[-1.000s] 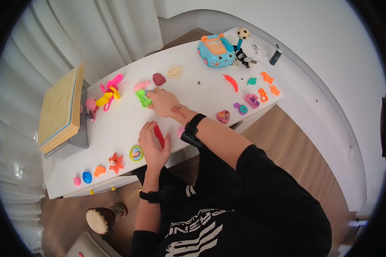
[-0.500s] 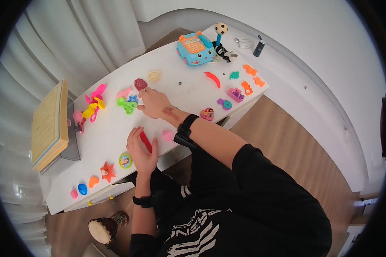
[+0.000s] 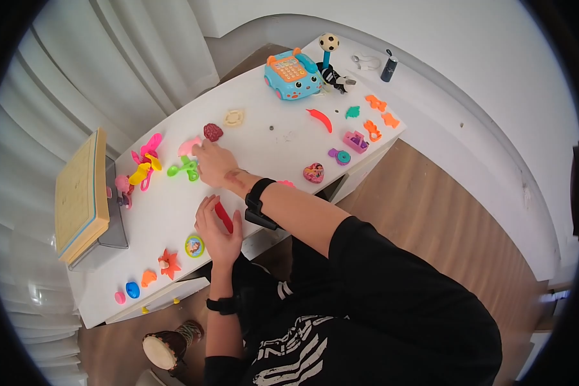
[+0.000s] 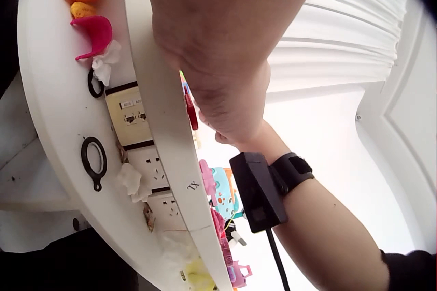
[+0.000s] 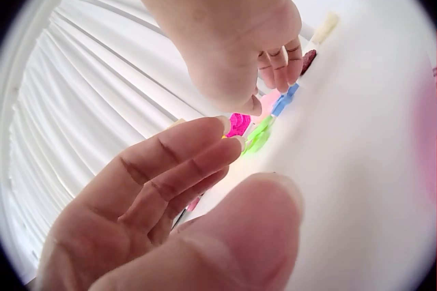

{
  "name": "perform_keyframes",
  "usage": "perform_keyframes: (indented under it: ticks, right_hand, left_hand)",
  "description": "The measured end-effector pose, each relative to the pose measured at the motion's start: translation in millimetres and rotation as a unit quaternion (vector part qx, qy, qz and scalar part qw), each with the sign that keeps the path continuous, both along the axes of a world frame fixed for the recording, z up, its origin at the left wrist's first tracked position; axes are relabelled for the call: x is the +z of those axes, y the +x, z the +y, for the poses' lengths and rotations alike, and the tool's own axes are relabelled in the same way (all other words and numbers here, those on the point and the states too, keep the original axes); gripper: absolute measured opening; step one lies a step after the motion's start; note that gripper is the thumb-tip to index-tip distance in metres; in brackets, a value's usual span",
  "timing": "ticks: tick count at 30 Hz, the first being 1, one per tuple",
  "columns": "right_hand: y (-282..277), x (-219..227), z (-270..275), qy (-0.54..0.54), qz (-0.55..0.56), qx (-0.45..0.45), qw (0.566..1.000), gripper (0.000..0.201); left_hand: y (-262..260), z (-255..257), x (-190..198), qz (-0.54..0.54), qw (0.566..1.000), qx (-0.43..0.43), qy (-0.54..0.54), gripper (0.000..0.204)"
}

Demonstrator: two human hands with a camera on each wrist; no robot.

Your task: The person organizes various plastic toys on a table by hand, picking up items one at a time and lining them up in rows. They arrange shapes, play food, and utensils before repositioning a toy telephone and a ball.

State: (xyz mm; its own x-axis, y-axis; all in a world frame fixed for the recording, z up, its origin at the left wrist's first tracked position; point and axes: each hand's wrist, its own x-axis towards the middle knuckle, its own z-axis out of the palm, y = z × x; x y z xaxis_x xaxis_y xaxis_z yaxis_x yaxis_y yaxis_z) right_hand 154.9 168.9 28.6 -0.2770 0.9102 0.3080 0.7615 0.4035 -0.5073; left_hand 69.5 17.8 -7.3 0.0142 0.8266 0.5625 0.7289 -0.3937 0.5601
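Over the far left half of the white table (image 3: pixel 264 151), my right hand (image 3: pixel 217 166) reaches down beside a green toy (image 3: pixel 185 168). In the right wrist view its fingertips are right at a small blue star (image 5: pixel 283 100), which the hand hides in the head view. A pink toy (image 3: pixel 189 147) and a dark red toy (image 3: pixel 213 132) lie just beyond. My left hand (image 3: pixel 220 233) rests near the front edge, thumb apart from loosely bent fingers. A long red toy (image 3: pixel 224 217) shows between its thumb and fingers, not gripped.
At the left stand a book (image 3: pixel 80 196) on a stand and pink and yellow toys (image 3: pixel 147 166). A toy phone (image 3: pixel 293 74) stands at the back. Small toys line the front edge, among them a round badge (image 3: pixel 194 246), an orange star (image 3: pixel 168 264) and a heart (image 3: pixel 313 172).
My right hand has shifted back left from near the dark red toy, toward the green toy, and now covers the blue star. The left hand stays by the red toy. The head view has shifted.
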Motion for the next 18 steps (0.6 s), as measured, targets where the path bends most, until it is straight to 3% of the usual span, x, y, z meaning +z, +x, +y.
perform_keyframes:
  ticks: [1, 5, 14, 18]
  right_hand:
    - [-2.5, -0.7, -0.1, 0.056, 0.014, 0.045, 0.997, 0.031]
    - [-14.3, -7.4, 2.3, 0.062, -0.056, 0.074, 0.994, 0.032]
    - [-15.9, -10.3, 10.7, 0.055, -0.103, 0.052, 0.992, 0.017]
    - [4.9, -3.8, 8.3, 0.067, -0.033, 0.012, 0.997, 0.012]
  left_hand:
    - [-0.5, 0.0, 0.2, 0.002, 1.0, 0.001, 0.0, 0.053]
    - [-2.1, 0.1, -0.3, 0.001, 1.0, 0.004, 0.004, 0.053]
    - [-0.2, 0.2, 2.3, -0.015, 1.0, 0.004, 0.003, 0.051]
    - [-1.6, -1.5, 1.1, -0.015, 1.0, 0.004, 0.004, 0.052]
